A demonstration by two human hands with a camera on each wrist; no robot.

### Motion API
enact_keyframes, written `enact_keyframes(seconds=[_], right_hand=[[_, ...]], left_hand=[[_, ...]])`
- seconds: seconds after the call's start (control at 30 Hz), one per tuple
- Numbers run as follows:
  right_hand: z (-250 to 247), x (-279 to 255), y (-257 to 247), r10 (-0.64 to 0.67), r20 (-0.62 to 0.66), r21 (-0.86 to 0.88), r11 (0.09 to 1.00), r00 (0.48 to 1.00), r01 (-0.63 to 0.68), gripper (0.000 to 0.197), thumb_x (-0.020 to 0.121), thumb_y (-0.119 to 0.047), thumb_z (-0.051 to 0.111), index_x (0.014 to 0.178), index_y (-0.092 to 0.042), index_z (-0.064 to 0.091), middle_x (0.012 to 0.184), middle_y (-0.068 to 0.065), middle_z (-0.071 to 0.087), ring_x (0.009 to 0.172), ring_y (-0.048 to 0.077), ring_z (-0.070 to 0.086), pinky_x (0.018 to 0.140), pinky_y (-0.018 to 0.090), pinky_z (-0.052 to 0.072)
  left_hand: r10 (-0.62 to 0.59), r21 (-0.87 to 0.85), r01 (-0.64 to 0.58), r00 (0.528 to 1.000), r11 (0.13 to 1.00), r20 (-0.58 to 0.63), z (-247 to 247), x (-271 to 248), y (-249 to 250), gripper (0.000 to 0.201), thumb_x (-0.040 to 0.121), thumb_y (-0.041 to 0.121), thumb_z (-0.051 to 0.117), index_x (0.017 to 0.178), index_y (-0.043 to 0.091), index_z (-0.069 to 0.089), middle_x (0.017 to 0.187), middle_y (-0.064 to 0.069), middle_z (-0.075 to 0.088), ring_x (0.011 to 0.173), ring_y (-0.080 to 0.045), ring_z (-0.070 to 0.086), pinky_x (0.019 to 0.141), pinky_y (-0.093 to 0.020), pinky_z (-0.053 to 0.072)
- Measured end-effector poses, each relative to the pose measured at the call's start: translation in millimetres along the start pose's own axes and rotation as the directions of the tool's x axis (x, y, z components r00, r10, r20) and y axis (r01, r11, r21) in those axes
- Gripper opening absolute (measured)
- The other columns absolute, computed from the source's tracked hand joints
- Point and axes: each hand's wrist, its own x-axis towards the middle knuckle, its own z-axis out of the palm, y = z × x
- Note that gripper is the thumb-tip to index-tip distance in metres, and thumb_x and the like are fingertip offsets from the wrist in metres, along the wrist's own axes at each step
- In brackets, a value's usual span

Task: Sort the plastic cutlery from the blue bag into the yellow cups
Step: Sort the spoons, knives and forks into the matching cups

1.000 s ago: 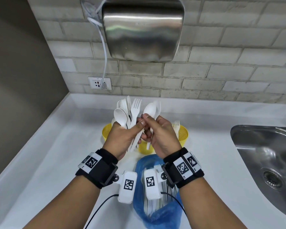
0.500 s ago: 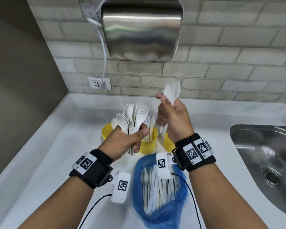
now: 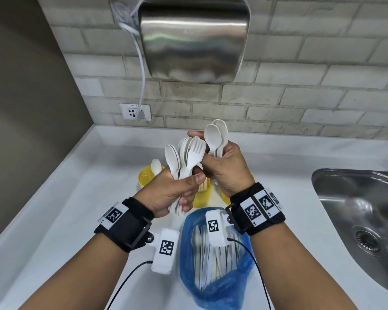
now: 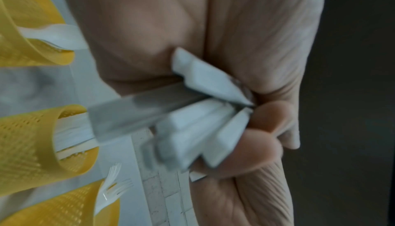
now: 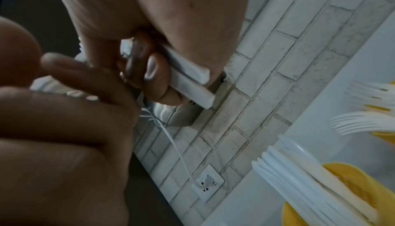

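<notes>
My left hand (image 3: 175, 191) grips a bundle of white plastic spoons and forks (image 3: 185, 157) upright above the yellow cups; the handle ends (image 4: 192, 128) stick out of its palm. My right hand (image 3: 224, 166) holds two white spoons (image 3: 216, 136) against its palm (image 5: 188, 75), and its thumb and fingers reach into the top of the left hand's bundle. Three yellow mesh cups stand behind the hands: the left cup (image 3: 146, 176) with a spoon, the middle cup (image 3: 203, 195) (image 4: 27, 141) with knives (image 5: 299, 170), the right cup (image 3: 225, 198) mostly hidden, with forks (image 5: 363, 121). The blue bag (image 3: 213, 276) lies open below with white cutlery inside.
A steel sink (image 3: 363, 218) is set into the white counter (image 3: 65, 209) at the right. A steel hand dryer (image 3: 193, 39) hangs on the brick wall, its cable running to a socket (image 3: 135, 111). A dark wall closes the left side.
My right hand had lifted the spoons high away from the bundle; it has now come back down and left against the left hand's bundle. The left hand rose slightly.
</notes>
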Motion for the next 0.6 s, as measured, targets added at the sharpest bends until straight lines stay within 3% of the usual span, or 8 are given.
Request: enact_keyframes(seconds=[0.07, 0.13, 0.23, 0.33, 0.47, 0.53, 0.6], right_hand=[[0.4, -1.6, -2.1, -0.033, 0.001, 0.001, 0.999, 0.999, 0.033, 0.024, 0.095, 0.006, 0.063, 0.108, -0.012, 0.072, 0.063, 0.011, 0.054, 0.052, 0.013, 0.049, 0.053, 0.022, 0.043], [0.4, -0.5, -2.1, -0.077, -0.023, -0.032, 0.997, 0.997, 0.076, 0.017, 0.095, 0.002, 0.064, 0.105, -0.010, 0.071, 0.066, -0.003, 0.064, 0.055, 0.010, 0.054, 0.055, 0.024, 0.043], [-0.9, 2.0, -0.2, -0.152, -0.104, -0.086, 0.986, 0.983, 0.144, 0.012, 0.094, 0.003, 0.067, 0.102, -0.003, 0.073, 0.075, -0.002, 0.069, 0.064, 0.006, 0.060, 0.063, 0.022, 0.048], [-0.6, 3.8, 4.0, -0.204, -0.179, -0.110, 0.976, 0.962, 0.186, 0.011, 0.091, 0.001, 0.070, 0.101, -0.001, 0.073, 0.085, 0.007, 0.072, 0.075, 0.015, 0.066, 0.073, 0.031, 0.052], [-3.4, 4.8, 7.2, -0.106, -0.130, -0.063, 0.993, 0.986, 0.099, 0.003, 0.098, -0.003, 0.062, 0.099, -0.001, 0.061, 0.077, 0.014, 0.062, 0.059, 0.019, 0.056, 0.053, 0.026, 0.043], [-2.8, 4.2, 5.6, -0.047, -0.091, -0.063, 0.997, 0.995, 0.041, 0.007, 0.103, -0.004, 0.054, 0.097, -0.005, 0.057, 0.072, 0.016, 0.057, 0.055, 0.022, 0.050, 0.049, 0.025, 0.036], [-3.6, 5.2, 4.6, -0.003, -0.136, -0.017, 1.000, 0.991, 0.001, 0.008, 0.106, -0.003, 0.047, 0.099, -0.004, 0.051, 0.065, 0.009, 0.052, 0.046, 0.015, 0.048, 0.044, 0.020, 0.036]], left_hand=[[-0.015, -0.017, 0.016, 0.999, 1.000, 0.044, 0.1, -0.7, 0.6, 0.034, 0.077, 0.040, 0.088, 0.075, 0.020, 0.060, 0.052, 0.003, 0.037, 0.038, -0.009, 0.037, 0.043, -0.022, 0.041], [-0.020, -0.030, 0.022, 0.998, 0.999, 0.062, 0.7, -1.2, 1.1, 0.040, 0.071, 0.046, 0.090, 0.076, 0.020, 0.060, 0.052, 0.003, 0.037, 0.037, -0.008, 0.038, 0.042, -0.021, 0.041], [-0.001, -0.016, 0.002, 0.999, 1.000, 0.043, 1.5, -1.2, 3.2, 0.041, 0.071, 0.046, 0.090, 0.073, 0.020, 0.059, 0.053, 0.001, 0.036, 0.036, -0.009, 0.038, 0.042, -0.020, 0.041], [0.006, 0.008, -0.006, 1.000, 1.000, -0.014, 2.3, -0.2, 5.1, 0.030, 0.078, 0.036, 0.084, 0.072, 0.020, 0.059, 0.056, -0.002, 0.037, 0.037, -0.010, 0.038, 0.042, -0.021, 0.042], [-0.005, 0.038, 0.006, 0.999, 0.999, -0.033, 2.4, -0.2, 4.1, 0.026, 0.088, 0.028, 0.075, 0.072, 0.019, 0.058, 0.056, -0.002, 0.039, 0.037, -0.010, 0.038, 0.041, -0.023, 0.042], [-0.013, 0.052, 0.016, 0.999, 0.999, -0.044, 1.3, -0.8, 3.0, 0.023, 0.092, 0.024, 0.070, 0.074, 0.017, 0.057, 0.057, -0.002, 0.039, 0.038, -0.011, 0.038, 0.041, -0.023, 0.042], [-0.027, 0.052, 0.030, 0.998, 0.998, -0.063, 0.5, -1.3, 3.3, 0.018, 0.092, 0.023, 0.068, 0.082, 0.014, 0.057, 0.059, -0.003, 0.043, 0.038, -0.011, 0.039, 0.040, -0.023, 0.042]])
